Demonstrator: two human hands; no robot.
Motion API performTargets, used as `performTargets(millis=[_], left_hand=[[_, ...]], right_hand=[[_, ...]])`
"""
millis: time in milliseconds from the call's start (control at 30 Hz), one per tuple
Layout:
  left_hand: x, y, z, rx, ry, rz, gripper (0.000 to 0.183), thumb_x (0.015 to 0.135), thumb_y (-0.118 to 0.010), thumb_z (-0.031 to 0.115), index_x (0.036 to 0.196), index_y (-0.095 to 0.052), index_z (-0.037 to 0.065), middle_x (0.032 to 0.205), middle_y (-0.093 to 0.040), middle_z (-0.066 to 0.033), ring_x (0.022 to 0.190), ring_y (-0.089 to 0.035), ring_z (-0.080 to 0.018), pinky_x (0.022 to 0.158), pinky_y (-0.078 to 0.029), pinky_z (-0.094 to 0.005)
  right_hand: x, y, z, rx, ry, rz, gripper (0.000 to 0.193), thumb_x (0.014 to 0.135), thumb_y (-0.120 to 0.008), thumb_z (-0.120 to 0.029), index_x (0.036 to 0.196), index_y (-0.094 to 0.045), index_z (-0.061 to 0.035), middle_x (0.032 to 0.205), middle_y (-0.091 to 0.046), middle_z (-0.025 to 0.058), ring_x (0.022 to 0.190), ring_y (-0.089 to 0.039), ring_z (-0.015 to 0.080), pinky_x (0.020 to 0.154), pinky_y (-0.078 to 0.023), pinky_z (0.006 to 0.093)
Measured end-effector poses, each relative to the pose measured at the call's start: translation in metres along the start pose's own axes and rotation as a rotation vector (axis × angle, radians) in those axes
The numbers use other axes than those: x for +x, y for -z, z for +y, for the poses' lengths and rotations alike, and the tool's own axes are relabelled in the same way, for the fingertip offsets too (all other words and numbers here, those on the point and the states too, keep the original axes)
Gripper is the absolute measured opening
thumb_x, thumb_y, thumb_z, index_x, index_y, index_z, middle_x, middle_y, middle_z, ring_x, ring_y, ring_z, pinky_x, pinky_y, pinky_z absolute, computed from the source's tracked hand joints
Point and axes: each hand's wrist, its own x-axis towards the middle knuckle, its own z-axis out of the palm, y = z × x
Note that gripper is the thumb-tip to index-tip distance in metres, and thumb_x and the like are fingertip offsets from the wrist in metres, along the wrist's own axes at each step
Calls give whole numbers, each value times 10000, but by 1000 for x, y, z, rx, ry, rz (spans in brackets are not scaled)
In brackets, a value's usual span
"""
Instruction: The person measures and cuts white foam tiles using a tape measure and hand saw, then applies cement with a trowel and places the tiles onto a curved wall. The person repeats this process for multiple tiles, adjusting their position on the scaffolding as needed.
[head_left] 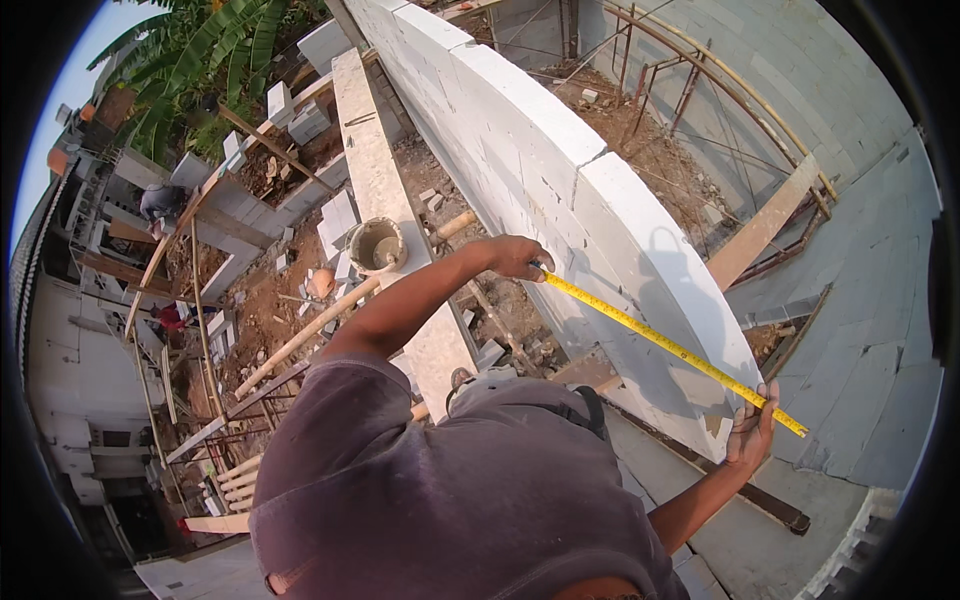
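A yellow tape measure (655, 337) is pulled out along the side of a white block wall (540, 110), sloping down to the right. My left hand (517, 258) is closed around its near-left end, where the case is mostly hidden by the fingers. Close to the wall's end, my right hand (752, 428) pinches the blade a little short of its tip, which sticks out past the fingers. Both hands are beside the wall's top course, and the blade lies across or just in front of its face; whether it touches the blocks I cannot tell.
A plank (385, 165) runs along the wall's left side, bearing a mortar bucket (377, 246). Bamboo poles (305, 337) cross below it over rubble. Rusty scaffold rods (690, 85) and another plank (765, 225) stand beyond the wall. A co-worker (162, 203) bends at far left.
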Motion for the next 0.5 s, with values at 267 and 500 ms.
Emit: performTargets(millis=[267, 500], left_hand=[[-230, -205, -76, -514, 397, 175, 364, 926, -605, 311, 1211, -647, 90, 1030, -703, -172, 947, -656, -353, 840, -493, -428], [-414, -369, -80, -1001, 982, 638, 336, 885, -641, 398, 986, -737, 93, 923, -725, -155, 871, -681, -265, 791, -515, -404]], right_hand=[[-19, -246, 186, -495, -495, -672, 554, 988, -615, -353, 1458, -457, -106, 1083, -598, -5, 928, -630, 124, 690, -529, 250], [-126, -407, 350, -1128, -738, -1293, 596, 963, -639, -338, 1450, -442, -57, 1223, -607, 96, 948, -643, 189, 743, -537, 314]])
